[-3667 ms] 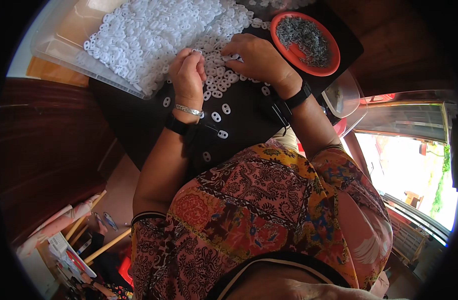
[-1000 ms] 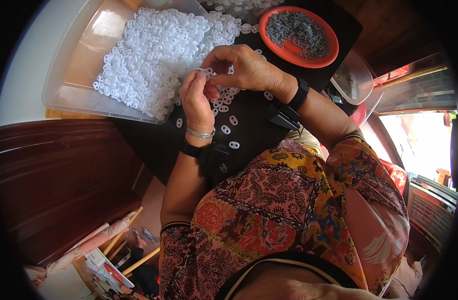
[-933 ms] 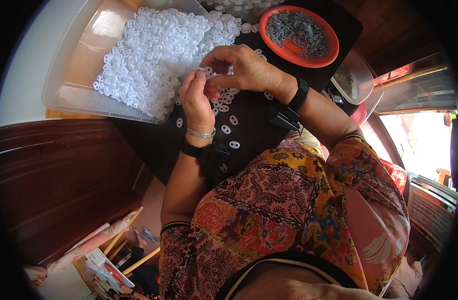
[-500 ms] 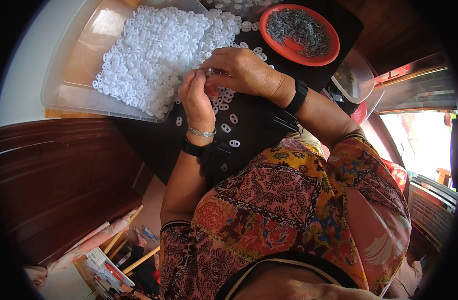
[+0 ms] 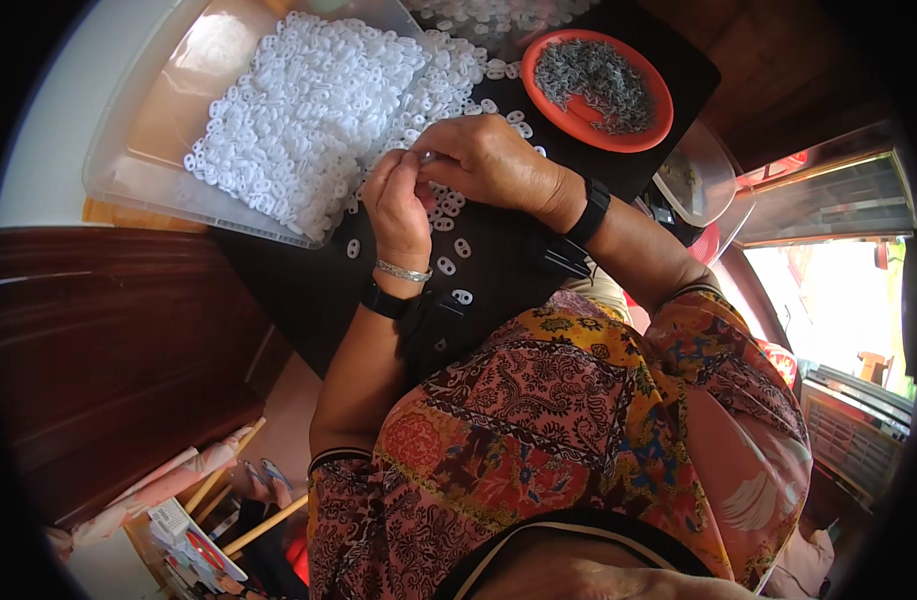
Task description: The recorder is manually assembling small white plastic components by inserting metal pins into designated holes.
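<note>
Over the dark table, my left hand (image 5: 398, 215) and my right hand (image 5: 498, 165) meet fingertip to fingertip, both in a pinch. A small pale glint shows between the fingers, but what they hold is too small and covered to make out. Beside and beneath them lie loose white plastic pieces (image 5: 462, 297), oval with two holes each. A large heap of the same white pieces (image 5: 298, 110) fills much of a clear plastic tray (image 5: 143, 180) at the left. To the right, an orange-red plate (image 5: 633, 143) bears a mound of small grey metal parts (image 5: 618, 85).
The black table (image 5: 278, 290) has edges close to my body and at the right. Behind the heap stands a transparent bag or container (image 5: 508, 14) of pale pieces. A clear plastic tub (image 5: 693, 175) sits beyond the table's right edge. Dark wooden panelling (image 5: 108, 340) borders the left.
My hands have drawn closer together at the fingertips, and the right hand sits slightly lower. The white piece seen between them earlier is now mostly hidden. The whole view has shifted slightly.
</note>
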Demonstrator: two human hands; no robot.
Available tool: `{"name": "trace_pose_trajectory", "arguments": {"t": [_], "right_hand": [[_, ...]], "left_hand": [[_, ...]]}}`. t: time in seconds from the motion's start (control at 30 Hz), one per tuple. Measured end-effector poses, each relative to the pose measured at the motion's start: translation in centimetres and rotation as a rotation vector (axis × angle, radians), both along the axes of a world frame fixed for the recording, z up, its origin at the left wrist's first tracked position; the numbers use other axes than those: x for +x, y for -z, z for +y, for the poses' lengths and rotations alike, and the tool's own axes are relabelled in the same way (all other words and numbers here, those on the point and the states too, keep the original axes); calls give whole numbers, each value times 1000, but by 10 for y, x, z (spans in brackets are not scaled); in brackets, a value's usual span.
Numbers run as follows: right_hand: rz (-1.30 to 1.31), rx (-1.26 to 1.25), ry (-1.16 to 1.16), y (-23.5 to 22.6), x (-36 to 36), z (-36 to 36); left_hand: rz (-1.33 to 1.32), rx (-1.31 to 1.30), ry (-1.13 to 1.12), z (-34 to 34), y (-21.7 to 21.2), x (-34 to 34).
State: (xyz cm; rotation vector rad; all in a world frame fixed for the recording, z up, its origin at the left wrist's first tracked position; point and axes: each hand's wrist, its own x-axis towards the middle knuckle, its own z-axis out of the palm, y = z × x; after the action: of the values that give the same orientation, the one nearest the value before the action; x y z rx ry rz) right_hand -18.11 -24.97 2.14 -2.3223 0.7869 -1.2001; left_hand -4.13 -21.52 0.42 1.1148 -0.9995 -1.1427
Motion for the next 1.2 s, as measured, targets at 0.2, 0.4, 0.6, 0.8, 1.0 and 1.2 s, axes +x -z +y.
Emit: {"name": "trace_pose_trajectory", "arguments": {"t": [0.2, 0.4, 0.6, 0.8, 1.0, 1.2], "right_hand": [[39, -16, 16, -5, -1, 5], [44, -15, 153, -21, -2, 7], [-268, -117, 265, -126, -37, -50], [110, -566, 868, -112, -32, -94], [281, 37, 137, -42, -21, -51], [587, 91, 113, -4, -20, -28]], "left_hand": [[27, -39, 30, 0, 5, 1], [-15, -75, -15, -3, 4, 4], [80, 4, -107, -10, 7, 9], [151, -19, -105, -12, 7, 8], [134, 10, -105, -13, 12, 12], [175, 58, -125, -13, 9, 10]]}}
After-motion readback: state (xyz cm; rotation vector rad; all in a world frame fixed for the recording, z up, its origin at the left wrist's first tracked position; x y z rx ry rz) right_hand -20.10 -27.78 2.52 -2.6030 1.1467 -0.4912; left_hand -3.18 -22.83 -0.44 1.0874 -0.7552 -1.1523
